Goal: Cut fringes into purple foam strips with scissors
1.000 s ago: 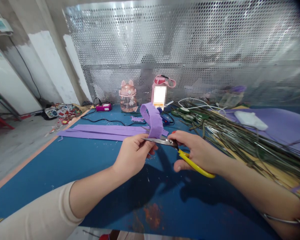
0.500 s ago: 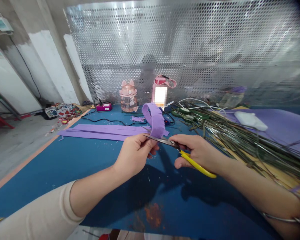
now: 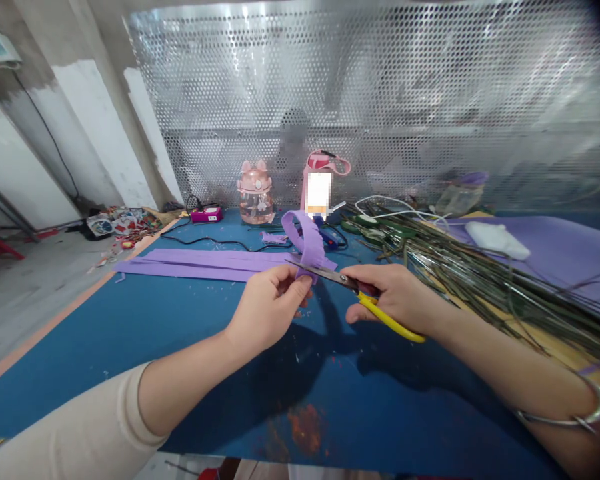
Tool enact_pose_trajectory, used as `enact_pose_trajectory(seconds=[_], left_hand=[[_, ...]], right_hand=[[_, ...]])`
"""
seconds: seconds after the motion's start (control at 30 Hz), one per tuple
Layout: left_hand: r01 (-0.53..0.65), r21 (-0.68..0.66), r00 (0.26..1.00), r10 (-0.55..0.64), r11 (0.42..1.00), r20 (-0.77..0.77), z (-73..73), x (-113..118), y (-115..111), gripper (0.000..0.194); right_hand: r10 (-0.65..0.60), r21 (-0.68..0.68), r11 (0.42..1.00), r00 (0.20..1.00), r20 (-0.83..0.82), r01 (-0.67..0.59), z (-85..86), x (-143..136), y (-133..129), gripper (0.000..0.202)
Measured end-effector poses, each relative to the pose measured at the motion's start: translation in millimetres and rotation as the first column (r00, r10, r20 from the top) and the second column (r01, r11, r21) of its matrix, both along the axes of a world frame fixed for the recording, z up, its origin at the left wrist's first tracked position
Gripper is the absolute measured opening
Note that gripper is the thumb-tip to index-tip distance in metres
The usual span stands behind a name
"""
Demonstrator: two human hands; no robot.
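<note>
Fingers (image 3: 300, 288) of the left hand (image 3: 267, 313) pinch the lower end of a curled, fringed strip of purple foam (image 3: 307, 241), which arches up and away just beyond them. Just right of that pinch, the right hand (image 3: 397, 300) is clenched around the yellow handles of a pair of steel-bladed scissors (image 3: 360, 295), whose blades point left and meet the strip right at the left fingertips. Both hands hover over the blue worktop (image 3: 130, 333). Beyond the left fingers lie long flat purple foam strips (image 3: 200, 263). Farther back stand a pink cat-eared bottle (image 3: 255, 193) and a pink-strapped bottle (image 3: 323, 187). Right of the right hand spreads a bundle of thin green wire stems (image 3: 485, 280).
</note>
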State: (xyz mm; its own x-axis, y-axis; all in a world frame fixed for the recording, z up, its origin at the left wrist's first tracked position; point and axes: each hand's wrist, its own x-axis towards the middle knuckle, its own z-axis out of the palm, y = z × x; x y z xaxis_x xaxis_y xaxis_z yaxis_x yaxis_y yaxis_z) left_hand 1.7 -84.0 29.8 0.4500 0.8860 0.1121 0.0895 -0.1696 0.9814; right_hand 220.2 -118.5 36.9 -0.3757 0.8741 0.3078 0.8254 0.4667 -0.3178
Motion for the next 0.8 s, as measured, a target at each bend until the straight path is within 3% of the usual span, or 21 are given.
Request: enact_pose_trajectory(seconds=[0.5, 0.7, 0.8], left_hand=[[-0.012, 0.057, 0.998, 0.016, 0.998, -0.067, -3.5, -3.6, 8.9, 0.023], [-0.02, 0.054, 0.998, 0.023, 0.998, -0.063, -2.6, -3.4, 9.0, 0.024], [-0.064, 0.055, 0.997, 0.066, 0.996, -0.037, -3.3, -2.9, 12.4, 0.026]], right_hand=[[-0.03, -0.023, 0.999, 0.999, 0.014, 0.03, 4.3, -7.8, -3.1, 0.04], [-0.026, -0.032, 0.999, 1.0, -0.01, 0.025, 5.7, -9.6, -2.4, 0.042], [-0.075, -0.069, 0.995, 0.997, 0.0, 0.074, 4.6, -7.2, -0.8, 0.053]])
